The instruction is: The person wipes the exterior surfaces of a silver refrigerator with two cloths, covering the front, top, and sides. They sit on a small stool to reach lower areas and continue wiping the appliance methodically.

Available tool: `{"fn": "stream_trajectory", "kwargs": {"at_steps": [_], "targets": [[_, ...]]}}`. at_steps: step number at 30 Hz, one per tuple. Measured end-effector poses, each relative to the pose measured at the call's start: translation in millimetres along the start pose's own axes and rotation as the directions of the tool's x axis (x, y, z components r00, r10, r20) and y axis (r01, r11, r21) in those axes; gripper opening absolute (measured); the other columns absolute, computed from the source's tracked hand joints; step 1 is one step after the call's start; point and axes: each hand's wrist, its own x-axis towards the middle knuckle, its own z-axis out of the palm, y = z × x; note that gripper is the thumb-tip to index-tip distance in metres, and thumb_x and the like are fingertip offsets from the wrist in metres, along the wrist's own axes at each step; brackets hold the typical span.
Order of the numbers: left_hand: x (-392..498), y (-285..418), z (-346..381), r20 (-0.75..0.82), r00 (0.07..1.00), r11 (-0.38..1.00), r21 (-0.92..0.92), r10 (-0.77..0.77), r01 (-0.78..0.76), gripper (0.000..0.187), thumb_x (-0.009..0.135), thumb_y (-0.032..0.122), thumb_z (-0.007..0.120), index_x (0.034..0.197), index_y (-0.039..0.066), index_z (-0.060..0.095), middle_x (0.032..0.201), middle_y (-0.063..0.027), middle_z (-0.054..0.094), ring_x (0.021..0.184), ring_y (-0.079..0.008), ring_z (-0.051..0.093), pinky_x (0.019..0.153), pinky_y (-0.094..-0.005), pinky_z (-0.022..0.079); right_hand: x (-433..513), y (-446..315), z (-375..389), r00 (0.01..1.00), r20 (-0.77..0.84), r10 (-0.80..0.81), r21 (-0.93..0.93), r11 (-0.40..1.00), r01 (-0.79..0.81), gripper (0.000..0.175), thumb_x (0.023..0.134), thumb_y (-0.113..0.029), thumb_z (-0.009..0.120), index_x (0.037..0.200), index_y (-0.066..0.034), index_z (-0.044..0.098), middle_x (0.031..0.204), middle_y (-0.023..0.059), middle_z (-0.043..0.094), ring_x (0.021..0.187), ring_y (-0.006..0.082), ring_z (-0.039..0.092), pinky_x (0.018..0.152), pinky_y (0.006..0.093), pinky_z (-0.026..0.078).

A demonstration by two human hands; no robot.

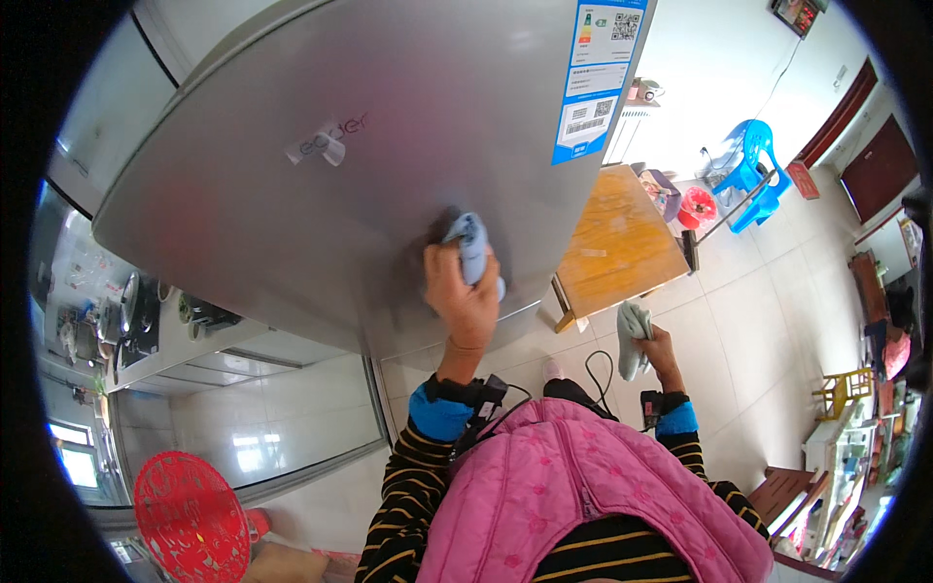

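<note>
My left hand [461,302] grips a folded light-blue cloth [472,244] and holds it against the silver-grey door of a refrigerator [291,218]. A dark reflection of the hand and cloth shows on the door. Out to the side, my right hand [662,355] has a folded pale grey-green cloth [633,339] in its fingers, hanging above the tiled floor. Near the door's far edge is a blue and white energy label [594,80] with printed codes. A peeling strip of clear film [332,149] sticks over the lettering on the door.
A low wooden table [623,240] stands beside the refrigerator. Beyond it are a red bin [697,208], a blue plastic chair [756,175] and a long-handled tool [732,208]. A glass sliding door [277,423] with a red paper-cut [193,517] separates off a kitchen counter [175,335].
</note>
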Motion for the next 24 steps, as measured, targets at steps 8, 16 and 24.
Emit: {"fn": "stream_trajectory", "kwargs": {"at_steps": [8,16,24], "targets": [[-12.0,27.5,84.7,0.319,0.937,0.981,-0.177,0.139,-0.086,0.029,0.074,0.004,0.066,0.098,0.008,0.051,0.090,-0.0146,0.048,0.078,-0.0388,0.055,0.059,-0.0439,0.046,-24.4,20.8,-23.2,0.988,-0.156,0.010,-0.066,0.998,-0.020,0.023,0.075,-0.001,0.059,0.097,-0.0006,0.067,0.084,0.0002,0.064,0.076,0.0103,0.057,0.069,0.0277,0.047],[-49.8,-11.9,73.0,0.483,0.873,0.952,-0.292,0.066,0.090,0.029,0.077,0.008,0.065,0.102,0.003,0.052,0.093,-0.0178,0.052,0.083,-0.0391,0.054,0.070,-0.0444,0.045,-29.2,33.9,-40.0,0.984,-0.168,0.058,-0.008,0.998,-0.060,0.025,0.074,-0.006,0.062,0.098,-0.0017,0.068,0.081,0.0005,0.064,0.074,0.0103,0.056,0.066,0.0268,0.046],[-123.5,-139.9,-107.1,0.126,0.771,0.778,0.194,-0.624,0.598,0.038,0.079,0.015,0.068,0.112,0.000,0.056,0.099,-0.0107,0.061,0.090,-0.0220,0.057,0.078,-0.0370,0.047,15.4,3.8,-15.8,0.997,0.018,-0.071,-0.110,0.991,0.072,0.027,0.076,-0.004,0.058,0.101,-0.0015,0.066,0.083,0.0002,0.064,0.076,0.0105,0.055,0.068,0.0276,0.046]]}}
